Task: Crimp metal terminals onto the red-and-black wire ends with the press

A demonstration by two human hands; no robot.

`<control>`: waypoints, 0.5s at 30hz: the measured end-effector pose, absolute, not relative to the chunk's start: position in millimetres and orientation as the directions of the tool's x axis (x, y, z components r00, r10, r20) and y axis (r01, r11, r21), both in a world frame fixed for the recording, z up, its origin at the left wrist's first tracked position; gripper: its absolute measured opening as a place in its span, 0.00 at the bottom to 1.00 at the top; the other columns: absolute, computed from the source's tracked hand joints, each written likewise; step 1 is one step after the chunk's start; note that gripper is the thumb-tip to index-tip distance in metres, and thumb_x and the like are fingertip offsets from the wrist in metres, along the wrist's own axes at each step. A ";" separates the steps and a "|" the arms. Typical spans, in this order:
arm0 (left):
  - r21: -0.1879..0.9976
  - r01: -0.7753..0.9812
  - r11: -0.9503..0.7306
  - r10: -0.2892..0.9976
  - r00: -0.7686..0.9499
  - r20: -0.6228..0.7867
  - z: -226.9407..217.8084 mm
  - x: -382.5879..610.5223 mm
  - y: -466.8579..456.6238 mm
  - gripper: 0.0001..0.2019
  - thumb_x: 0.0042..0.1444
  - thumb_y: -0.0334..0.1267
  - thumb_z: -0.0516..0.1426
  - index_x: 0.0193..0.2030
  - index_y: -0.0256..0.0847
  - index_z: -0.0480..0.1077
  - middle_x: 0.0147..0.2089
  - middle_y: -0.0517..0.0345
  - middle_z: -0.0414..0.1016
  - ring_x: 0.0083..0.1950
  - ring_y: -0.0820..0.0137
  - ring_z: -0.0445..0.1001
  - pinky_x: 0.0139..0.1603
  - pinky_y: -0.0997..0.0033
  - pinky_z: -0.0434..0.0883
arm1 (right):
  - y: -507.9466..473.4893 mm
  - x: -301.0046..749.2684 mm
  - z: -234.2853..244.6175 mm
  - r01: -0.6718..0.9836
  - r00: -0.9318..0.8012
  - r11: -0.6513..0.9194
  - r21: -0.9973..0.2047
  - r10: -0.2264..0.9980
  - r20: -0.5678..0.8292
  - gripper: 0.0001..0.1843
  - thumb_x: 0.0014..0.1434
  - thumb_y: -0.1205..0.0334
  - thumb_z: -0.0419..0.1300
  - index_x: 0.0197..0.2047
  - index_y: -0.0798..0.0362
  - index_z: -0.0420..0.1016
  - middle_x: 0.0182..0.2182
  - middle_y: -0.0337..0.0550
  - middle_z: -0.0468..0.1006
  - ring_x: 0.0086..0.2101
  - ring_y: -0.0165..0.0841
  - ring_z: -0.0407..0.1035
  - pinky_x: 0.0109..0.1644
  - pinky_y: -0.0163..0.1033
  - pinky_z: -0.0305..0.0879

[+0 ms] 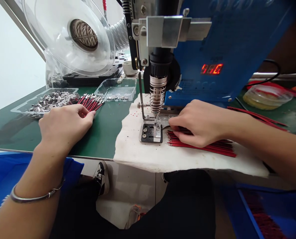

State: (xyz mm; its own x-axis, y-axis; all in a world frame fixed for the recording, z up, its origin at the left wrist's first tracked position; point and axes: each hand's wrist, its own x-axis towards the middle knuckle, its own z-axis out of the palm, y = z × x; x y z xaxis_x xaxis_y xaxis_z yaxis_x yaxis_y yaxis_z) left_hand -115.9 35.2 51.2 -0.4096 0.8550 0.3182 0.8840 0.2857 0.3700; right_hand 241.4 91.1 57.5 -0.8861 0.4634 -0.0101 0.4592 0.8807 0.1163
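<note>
My left hand [65, 124] is closed at the pile of red-and-black wires [91, 102] with silvery metal ends. Red wire shows between its thumb and forefinger; the other fingers are hidden. Over a second bundle of red-and-black wires [212, 148], my right hand [194, 124] has its fingers pinched. A thin dark wire [165, 127] runs from those fingertips to a small black metal fixture [150, 132]. Just above the fixture stands the soldering machine's spring-wrapped tip [158, 96].
A clear tray of loose metal connectors [53, 101] lies at the left, with another clear tray [116, 89] behind. The blue machine housing [200, 83] rises at the back. White cloth [138, 154] covers the table's front edge. A round lidded tub [267, 96] stands right.
</note>
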 end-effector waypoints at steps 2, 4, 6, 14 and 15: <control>0.365 0.874 0.321 0.836 -0.442 0.324 52.9 -117.7 35.9 0.17 0.63 0.53 0.72 0.30 0.50 0.75 0.31 0.55 0.59 0.40 0.53 0.61 0.47 0.59 0.49 | 91.3 241.1 56.9 0.455 -0.889 0.884 0.109 0.458 -0.002 0.10 0.69 0.58 0.60 0.35 0.47 0.76 0.23 0.42 0.79 0.25 0.38 0.62 0.36 0.46 0.43; 0.372 0.859 0.352 0.821 -0.474 0.318 54.8 -118.2 36.8 0.19 0.59 0.56 0.75 0.30 0.50 0.74 0.31 0.56 0.57 0.41 0.53 0.63 0.47 0.58 0.48 | 91.5 241.1 56.4 0.451 -0.891 0.886 0.107 0.454 0.005 0.09 0.70 0.58 0.61 0.36 0.47 0.76 0.23 0.42 0.78 0.25 0.38 0.61 0.36 0.46 0.43; 0.370 0.853 0.367 0.828 -0.481 0.289 57.2 -118.3 37.5 0.21 0.57 0.59 0.76 0.31 0.50 0.73 0.32 0.56 0.56 0.42 0.52 0.62 0.48 0.58 0.47 | 91.7 241.6 55.9 0.441 -0.897 0.892 0.099 0.442 0.011 0.09 0.70 0.59 0.60 0.35 0.47 0.75 0.23 0.42 0.77 0.25 0.37 0.61 0.35 0.46 0.43; 0.454 0.811 0.368 0.712 -0.560 0.424 69.3 -158.9 48.5 0.16 0.75 0.54 0.61 0.41 0.49 0.64 0.39 0.55 0.54 0.63 0.41 0.70 0.66 0.50 0.58 | 92.1 243.9 55.3 0.427 -0.904 0.899 0.098 0.428 0.010 0.09 0.69 0.64 0.59 0.34 0.47 0.74 0.24 0.42 0.78 0.26 0.38 0.64 0.37 0.47 0.43; 0.541 0.776 0.325 0.707 -0.579 0.406 70.3 -172.6 52.9 0.17 0.73 0.53 0.63 0.42 0.49 0.62 0.40 0.55 0.54 0.73 0.38 0.67 0.75 0.48 0.56 | 92.0 243.6 55.7 0.431 -0.901 0.897 0.093 0.433 0.003 0.10 0.70 0.63 0.59 0.34 0.47 0.73 0.24 0.42 0.78 0.26 0.38 0.64 0.37 0.47 0.43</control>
